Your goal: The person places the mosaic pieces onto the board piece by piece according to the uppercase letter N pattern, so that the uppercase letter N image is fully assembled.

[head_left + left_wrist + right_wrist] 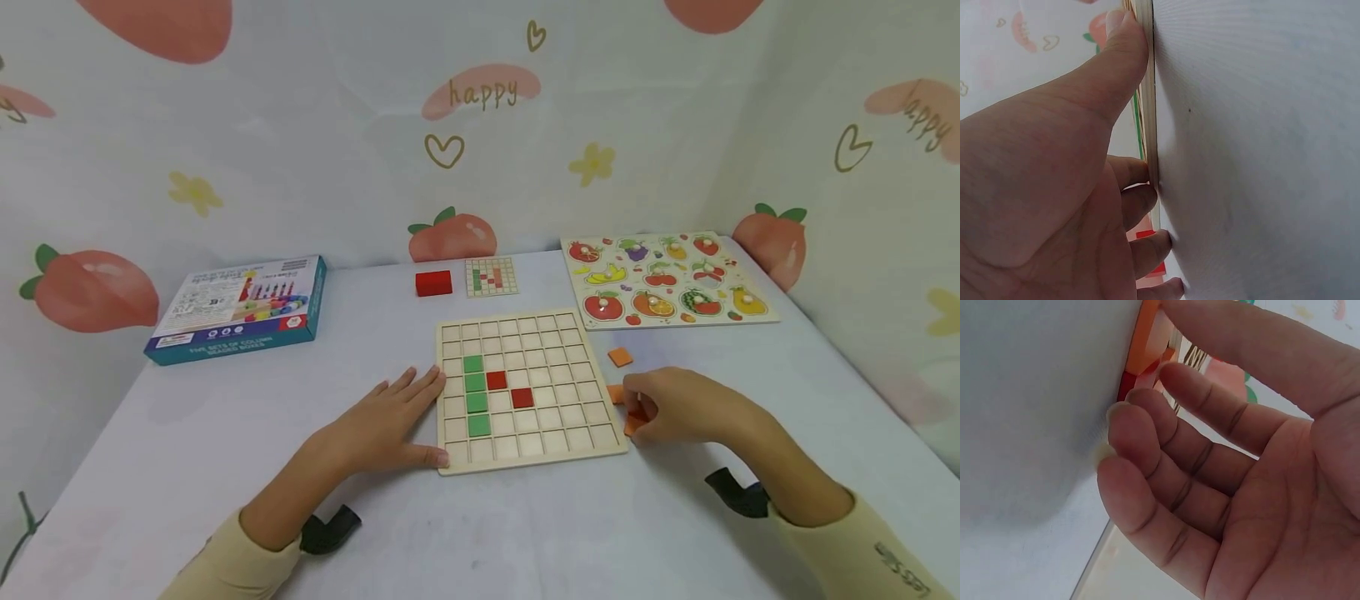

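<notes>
A square wooden grid board (536,450) lies on the table, with several green tiles (477,402) in one column and two red tiles (522,398) stepping down to the right. My left hand (386,429) rests along the board's left edge, fingers spread and thumb at the near corner. Beyond the right edge, my right hand (686,404) reaches down with curved fingers to a loose red tile (1127,384) and orange tiles (1145,337). Its thumb touches an orange tile and its index fingertip is by the red one; whether it pinches either is unclear.
Behind the board stand a red block (433,283) and a small pattern card (492,277). A fruit puzzle board (675,321) lies at the back right, a blue-edged box (240,308) at the back left. Another orange tile (620,357) lies beyond my right hand.
</notes>
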`<state>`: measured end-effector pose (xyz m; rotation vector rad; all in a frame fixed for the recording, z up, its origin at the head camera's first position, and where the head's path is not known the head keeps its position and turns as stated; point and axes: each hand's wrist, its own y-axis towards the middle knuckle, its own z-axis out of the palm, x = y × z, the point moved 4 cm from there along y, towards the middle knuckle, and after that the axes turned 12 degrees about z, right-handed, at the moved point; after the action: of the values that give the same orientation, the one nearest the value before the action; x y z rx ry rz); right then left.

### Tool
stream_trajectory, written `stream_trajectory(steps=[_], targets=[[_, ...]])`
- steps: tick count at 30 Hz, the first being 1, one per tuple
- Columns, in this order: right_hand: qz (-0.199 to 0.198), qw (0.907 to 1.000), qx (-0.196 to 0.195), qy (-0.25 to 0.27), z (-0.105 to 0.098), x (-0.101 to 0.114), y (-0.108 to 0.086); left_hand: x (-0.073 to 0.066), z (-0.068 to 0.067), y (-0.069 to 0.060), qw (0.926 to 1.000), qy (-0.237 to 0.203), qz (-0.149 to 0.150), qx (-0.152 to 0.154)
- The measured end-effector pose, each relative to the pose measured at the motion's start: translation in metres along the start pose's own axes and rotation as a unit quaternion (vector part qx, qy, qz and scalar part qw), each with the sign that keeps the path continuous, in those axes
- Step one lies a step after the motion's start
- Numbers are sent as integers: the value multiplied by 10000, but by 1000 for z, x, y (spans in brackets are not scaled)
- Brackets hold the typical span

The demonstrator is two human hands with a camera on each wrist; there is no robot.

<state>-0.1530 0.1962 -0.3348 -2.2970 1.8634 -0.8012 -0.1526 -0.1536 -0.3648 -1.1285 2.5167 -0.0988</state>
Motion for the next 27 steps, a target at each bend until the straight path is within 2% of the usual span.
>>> stream_trajectory(steps=[12, 18, 22, 27], targets=[[213, 9995, 7, 246, -4, -19, 12, -1, -2, -1, 10000, -26, 17, 46], [301, 9978, 32, 592, -3, -22, 17, -2, -3, -2, 10000, 24, 23, 17], [247, 9966, 18, 787, -6, -20, 17, -2, -3, -2, 10000, 15, 43, 8], [-5, 9951, -150, 974, -12, -18, 14, -2, -3, -1, 10000, 2, 80, 1]])
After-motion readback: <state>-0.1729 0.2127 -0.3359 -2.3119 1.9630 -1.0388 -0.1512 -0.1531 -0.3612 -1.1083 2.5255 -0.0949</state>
